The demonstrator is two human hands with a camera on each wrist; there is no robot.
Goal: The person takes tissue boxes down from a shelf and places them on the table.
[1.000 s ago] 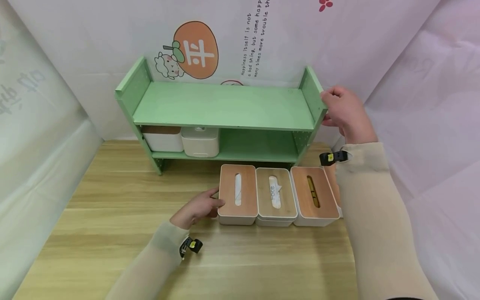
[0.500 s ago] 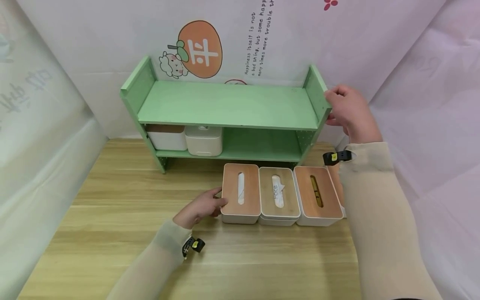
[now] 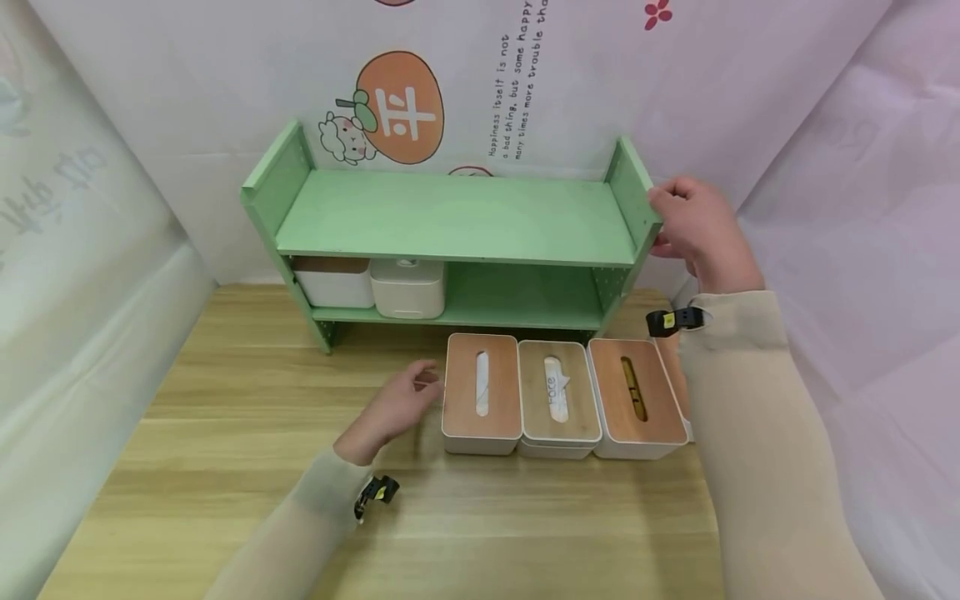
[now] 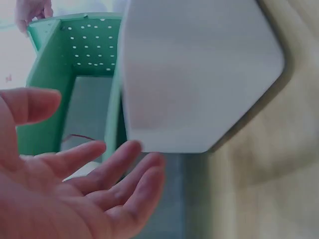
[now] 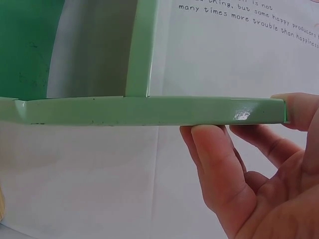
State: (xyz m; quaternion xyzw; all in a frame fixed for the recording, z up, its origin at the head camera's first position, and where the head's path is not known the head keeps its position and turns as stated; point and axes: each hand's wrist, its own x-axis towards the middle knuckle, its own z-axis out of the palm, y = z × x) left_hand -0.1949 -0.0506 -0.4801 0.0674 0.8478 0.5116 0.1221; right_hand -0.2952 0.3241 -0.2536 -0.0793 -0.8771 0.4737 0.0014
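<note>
My left hand (image 3: 393, 408) is beside a white tissue box with a reddish wooden lid (image 3: 461, 396), its fingers relaxed and holding nothing. In the left wrist view, those fingers reach along the box's white wall (image 4: 199, 74), palm showing. Two more tissue boxes continue the row: one with a paler wood lid (image 3: 573, 417) and one with a reddish lid (image 3: 603, 400). At the right end of the green shelf (image 3: 457, 217), my right hand (image 3: 697, 229) grips the top of the side panel (image 5: 199, 110), thumb at its end and fingers against its outer face.
On the lower shelf level stand a white box with a brown top (image 3: 333, 287) and a rounded cream box (image 3: 408, 292). Another reddish-lidded box (image 3: 671, 358) is partly hidden behind the right sleeve. White printed cloth (image 3: 570, 100) hangs behind the shelf on the wooden table (image 3: 225, 433).
My left hand has let go of the nearest tissue box and drawn slightly to the left of it. The right hand stays on the shelf panel; the boxes keep their places.
</note>
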